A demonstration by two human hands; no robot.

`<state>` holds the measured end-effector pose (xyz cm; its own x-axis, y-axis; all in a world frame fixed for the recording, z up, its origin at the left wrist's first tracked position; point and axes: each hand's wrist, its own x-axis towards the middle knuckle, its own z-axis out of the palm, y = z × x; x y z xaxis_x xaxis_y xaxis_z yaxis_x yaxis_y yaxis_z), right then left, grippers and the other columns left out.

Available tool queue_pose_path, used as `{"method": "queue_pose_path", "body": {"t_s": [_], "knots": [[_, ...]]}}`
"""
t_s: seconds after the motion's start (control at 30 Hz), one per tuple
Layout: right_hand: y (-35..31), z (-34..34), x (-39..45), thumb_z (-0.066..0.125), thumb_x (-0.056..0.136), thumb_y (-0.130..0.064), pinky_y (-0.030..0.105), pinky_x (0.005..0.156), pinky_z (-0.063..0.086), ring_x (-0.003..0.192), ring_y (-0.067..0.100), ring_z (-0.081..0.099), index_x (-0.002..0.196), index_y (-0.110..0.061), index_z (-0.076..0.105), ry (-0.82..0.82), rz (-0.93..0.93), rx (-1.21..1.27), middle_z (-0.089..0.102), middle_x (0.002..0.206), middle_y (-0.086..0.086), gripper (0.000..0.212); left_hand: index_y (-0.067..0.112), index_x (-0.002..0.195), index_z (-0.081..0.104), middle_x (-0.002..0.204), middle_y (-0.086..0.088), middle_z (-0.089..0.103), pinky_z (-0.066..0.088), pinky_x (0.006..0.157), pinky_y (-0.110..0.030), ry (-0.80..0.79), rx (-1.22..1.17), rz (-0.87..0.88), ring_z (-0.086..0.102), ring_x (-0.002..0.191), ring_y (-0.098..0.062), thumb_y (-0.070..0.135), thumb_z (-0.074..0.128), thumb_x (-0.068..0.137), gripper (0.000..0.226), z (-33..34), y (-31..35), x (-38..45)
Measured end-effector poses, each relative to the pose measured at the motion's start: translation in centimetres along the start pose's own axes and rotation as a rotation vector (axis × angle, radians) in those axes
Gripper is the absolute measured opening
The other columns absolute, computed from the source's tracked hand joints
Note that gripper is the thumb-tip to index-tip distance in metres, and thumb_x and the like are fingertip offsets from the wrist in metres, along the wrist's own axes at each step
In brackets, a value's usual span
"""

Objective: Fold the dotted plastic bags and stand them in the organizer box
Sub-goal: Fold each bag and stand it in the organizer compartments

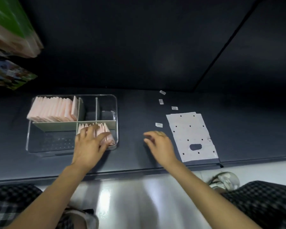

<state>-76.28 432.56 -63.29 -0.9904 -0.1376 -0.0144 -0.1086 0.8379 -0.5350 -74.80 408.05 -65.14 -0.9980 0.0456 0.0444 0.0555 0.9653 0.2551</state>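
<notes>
Step in hand: Stowing. A folded bag was being seated among the others in the organizer box [116, 103]; this reading is a judgement from the position of the left hand.
Left hand [89, 144]: Reached into the front right compartment, fingers spread and lying on the small row of folded bags [104, 129]. Whether the fingers pinched one bag or only pressed the row could not be told.
Right hand [160, 144]: Hovered over the worktop [135, 103] between the box and the flat bag, fingers loosely curled, holding nothing.
Flat dotted bag [191, 136]: Lay unfolded on the worktop, right of the right hand, near the front edge.
Back left compartment: Packed with a long upright row of folded bags [53, 109].
Other compartments: The two small back ones appeared to hold no bags.
Small labels [158, 124]: Several lay scattered near the flat bag.
Next move, judged: The right hand would need to reach right, take the flat bag and begin folding; the thin plastic calls for flattening before each crease.
</notes>
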Motion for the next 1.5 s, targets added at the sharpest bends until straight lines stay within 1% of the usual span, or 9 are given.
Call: {"method": "queue_pose_path", "body": {"t_s": [0.2,0.37,0.57,0.8,0.93,1.03,1.2,1.37,1.5], "knots": [[13.4,-4.2,-5.5,0.075,0.077,-0.035,0.033,0.094,0.036,0.108,0.026,0.047,0.111,-0.013,0.062,-0.053,0.328,-0.169,0.056,0.114,0.004,0.042,0.014,0.092,0.071,0.094,-0.006,0.062,0.048,0.075,-0.039,0.128,-0.153,0.417,0.059,0.082,-0.029,0.038,0.042,0.091,0.037,0.1,6.1,-0.2],[15.9,-3.1,-6.6,0.073,0.08,-0.013,0.035,0.083,0.044,0.091,0.027,0.054,0.085,-0.009,0.068,0.071,0.306,0.023,0.059,0.092,0.004,0.008,0.036,0.137,0.046,0.149,0.009,0.032,0.027,0.106,-0.029,-0.352,-0.105,0.39,0.029,0.136,-0.013,0.052,0.042,0.094,0.046,5.5,8.0,-2.1],[15.5,-3.6,-6.3,0.064,0.087,-0.011,0.036,0.082,0.046,0.093,0.021,0.053,0.087,-0.01,0.069,0.109,0.209,0.059,0.066,0.091,0.004,0.005,0.039,0.139,0.041,0.15,0.013,0.03,0.021,0.108,-0.027,-0.352,-0.112,0.363,0.025,0.137,-0.009,0.052,0.045,0.093,0.047,6.1,8.3,-2.0],[8.5,-3.4,-5.0,0.059,0.09,-0.022,0.022,0.072,0.045,0.08,0.009,0.06,0.087,-0.02,0.06,-0.372,0.097,0.209,0.067,0.086,-0.005,0.004,0.027,0.138,0.045,0.141,0.013,0.041,0.025,0.109,-0.02,-0.322,-0.37,0.401,0.032,0.13,-0.008,0.028,0.076,0.076,0.07,5.9,12.3,-1.0],[6.6,-4.1,-4.2,0.055,0.091,-0.016,0.007,0.067,0.039,0.068,-0.009,0.054,0.079,-0.026,0.057,-0.548,0.164,0.413,0.062,0.077,-0.014,0.016,0.014,0.093,0.071,0.092,0.0,0.068,0.044,0.082,-0.028,-0.349,-0.514,0.279,0.058,0.091,-0.014,0.024,0.072,0.082,0.016,6.4,12.6,-1.3],[6.8,-6.0,-3.1,0.057,0.092,-0.03,0.018,0.085,0.045,0.087,-0.002,0.06,0.092,-0.022,0.061,-0.62,0.215,0.495,0.066,0.093,-0.011,0.009,0.006,0.071,0.061,0.065,-0.011,0.057,0.039,0.064,-0.032,-0.395,-0.657,0.119,0.044,0.061,-0.014,0.019,0.065,0.088,0.021,6.5,12.4,-1.2],[9.5,-9.8,-1.3,0.055,0.07,-0.07,0.021,0.095,0.039,0.105,-0.005,0.058,0.103,-0.035,0.064,-0.631,0.305,0.508,0.065,0.109,-0.02,0.049,0.019,0.099,0.068,0.087,0.007,0.074,0.049,0.078,-0.024,-0.401,-1.015,-0.138,0.067,0.081,-0.007,0.016,0.059,0.093,0.012,6.2,13.0,0.0],[11.6,-7.9,1.4,0.067,0.086,-0.023,0.025,0.088,0.045,0.088,0.006,0.065,0.084,-0.015,0.069,-0.444,0.32,0.466,0.071,0.084,-0.005,0.008,0.018,0.097,0.06,0.081,-0.005,0.07,0.046,0.07,-0.025,-0.309,-1.024,-0.267,0.059,0.071,-0.012,0.017,0.059,0.093,0.004,7.1,13.9,1.4],[12.7,-5.3,2.8,0.063,0.089,-0.021,0.014,0.072,0.044,0.088,0.012,0.059,0.082,-0.014,0.068,-0.408,0.357,0.222,0.067,0.084,-0.007,0.011,0.017,0.122,0.049,0.104,0.001,0.059,0.048,0.08,-0.034,-0.171,-0.822,-0.278,0.057,0.087,-0.018,0.023,0.061,0.091,0.034,7.9,14.0,1.6]]}}
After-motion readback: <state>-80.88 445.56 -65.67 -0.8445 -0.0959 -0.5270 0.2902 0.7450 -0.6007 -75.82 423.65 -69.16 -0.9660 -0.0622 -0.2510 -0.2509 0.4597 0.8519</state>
